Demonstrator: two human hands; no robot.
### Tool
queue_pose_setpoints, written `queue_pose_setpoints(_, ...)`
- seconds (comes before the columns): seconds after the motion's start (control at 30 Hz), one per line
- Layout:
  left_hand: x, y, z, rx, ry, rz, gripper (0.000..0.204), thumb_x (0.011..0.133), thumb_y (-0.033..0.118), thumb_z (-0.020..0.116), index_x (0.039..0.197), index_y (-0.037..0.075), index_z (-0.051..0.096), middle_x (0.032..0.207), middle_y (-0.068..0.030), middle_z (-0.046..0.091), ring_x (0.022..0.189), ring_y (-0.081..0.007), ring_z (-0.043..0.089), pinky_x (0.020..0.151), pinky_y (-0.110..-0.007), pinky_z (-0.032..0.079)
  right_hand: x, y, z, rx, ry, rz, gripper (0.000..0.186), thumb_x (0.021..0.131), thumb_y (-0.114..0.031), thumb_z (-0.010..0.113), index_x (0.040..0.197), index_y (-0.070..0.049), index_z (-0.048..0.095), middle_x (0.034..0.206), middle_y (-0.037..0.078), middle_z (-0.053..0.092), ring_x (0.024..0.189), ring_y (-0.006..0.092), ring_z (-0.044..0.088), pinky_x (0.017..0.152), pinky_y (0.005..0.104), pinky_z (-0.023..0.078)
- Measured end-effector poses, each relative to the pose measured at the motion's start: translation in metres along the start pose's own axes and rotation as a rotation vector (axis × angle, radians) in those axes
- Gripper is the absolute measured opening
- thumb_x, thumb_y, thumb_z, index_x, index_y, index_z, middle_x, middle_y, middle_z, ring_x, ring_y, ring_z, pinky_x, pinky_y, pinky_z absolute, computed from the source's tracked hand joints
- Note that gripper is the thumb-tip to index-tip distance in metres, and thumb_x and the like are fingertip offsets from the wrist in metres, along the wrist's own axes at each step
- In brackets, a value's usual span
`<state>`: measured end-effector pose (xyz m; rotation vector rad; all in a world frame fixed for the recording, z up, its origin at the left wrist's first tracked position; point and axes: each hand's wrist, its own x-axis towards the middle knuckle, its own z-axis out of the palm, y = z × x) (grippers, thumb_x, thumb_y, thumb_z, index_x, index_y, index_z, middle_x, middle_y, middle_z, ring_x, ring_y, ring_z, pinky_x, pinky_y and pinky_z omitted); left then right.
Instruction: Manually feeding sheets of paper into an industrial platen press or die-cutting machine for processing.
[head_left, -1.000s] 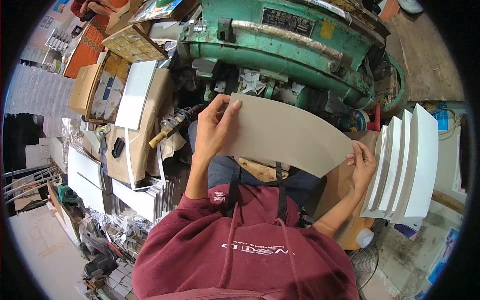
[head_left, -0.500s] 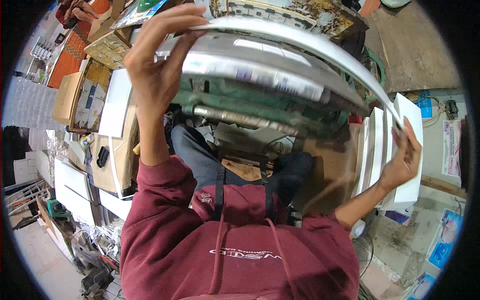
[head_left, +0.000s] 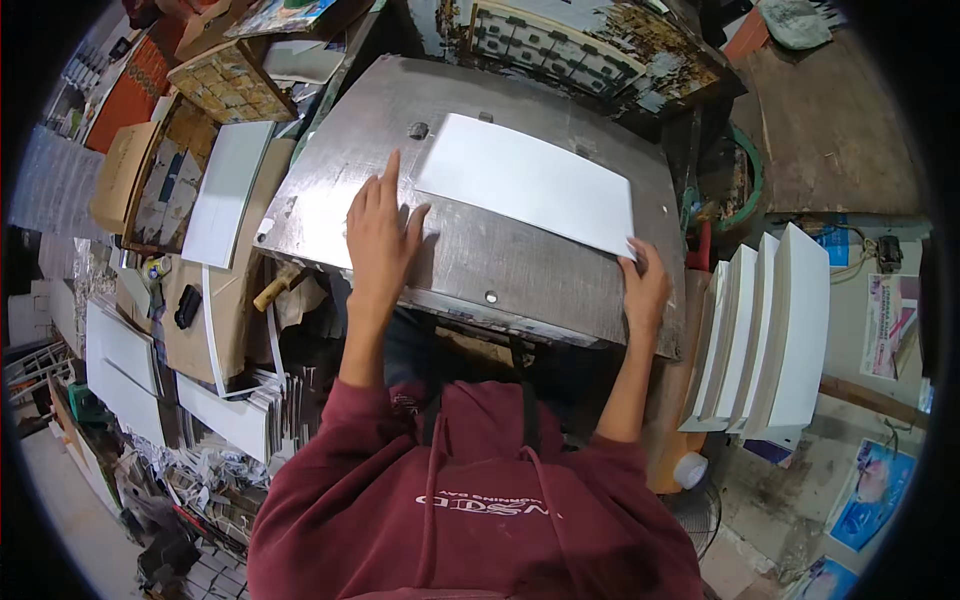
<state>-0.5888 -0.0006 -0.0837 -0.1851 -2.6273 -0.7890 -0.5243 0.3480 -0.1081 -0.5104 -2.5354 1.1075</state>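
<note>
A white sheet of card [head_left: 530,185] lies at a slant over the grey metal plate [head_left: 330,190] in front of me. My right hand [head_left: 645,285] has thumb and fingertips closed at the sheet's near right corner. Left of the sheet, my left hand [head_left: 383,230] hovers over or rests on the plate, fingers stretched out and holding nothing. A few small holes and a dark square knob or recess show in the plate's surface.
Stacks of white card [head_left: 795,330] stand at the right. On the left, a pale board [head_left: 225,195] lies on a cardboard-covered surface beside a wooden-handled tool [head_left: 278,288]. A worn panel with black blocks [head_left: 550,50] rises behind the plate. A bottle [head_left: 688,470] stands near my right elbow.
Both hands have come down and inward from the raised, bowed white sheet. The sheet now lies on the plate, which was tilted and blurred before. My left hand has let go of it.
</note>
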Motion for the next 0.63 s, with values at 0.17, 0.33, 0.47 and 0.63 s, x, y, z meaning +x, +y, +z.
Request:
queue_pose_setpoints(0.17,-0.026,0.011,-0.031,-0.064,0.122,0.051,0.058,0.083,0.006,0.068,0.135,0.0,0.044,0.127,-0.0176,0.054,0.124,-0.0335,0.047,0.103,-0.04,0.037,0.064,-0.006,0.008,-0.229,-0.248,-0.032,0.047,0.078,-0.014,0.072,0.122,-0.008,0.057,0.117,0.02,0.061,0.11,0.0336,0.058,0.093,0.0387,0.045)
queue_pose_setpoints(0.33,-0.044,0.015,-0.03,-0.289,0.259,0.027,0.055,0.087,0.0,0.062,0.138,0.0,0.04,0.132,-0.017,0.051,0.124,-0.0259,0.048,0.105,-0.036,0.035,0.099,-0.029,-0.058,-0.268,-0.241,-0.224,0.062,0.076,-0.026,0.076,0.132,-0.012,0.052,0.121,0.02,0.06,0.111,0.0346,0.058,0.092,0.0403,0.046)
queue_pose_setpoints(0.47,-0.048,0.013,-0.007,-0.445,0.254,-0.033,0.055,0.091,0.004,0.06,0.141,0.0,0.036,0.134,-0.0168,0.048,0.116,-0.0249,0.053,0.099,-0.036,0.041,0.055,-0.05,-0.176,-0.45,0.028,-0.318,0.049,0.081,-0.028,0.072,0.125,-0.011,0.058,0.117,0.017,0.063,0.103,0.0335,0.062,0.087,0.0392,0.048)
queue_pose_setpoints(0.63,-0.053,0.011,0.007,-0.545,0.05,-0.09,0.055,0.095,0.011,0.057,0.143,0.004,0.033,0.14,-0.0163,0.043,0.112,-0.026,0.056,0.094,-0.036,0.045,-0.028,-0.057,-0.3,-0.888,0.333,0.271,0.038,0.083,-0.028,0.068,0.115,-0.007,0.065,0.107,0.024,0.065,0.1,0.0303,0.065,0.087,0.0376,0.05)
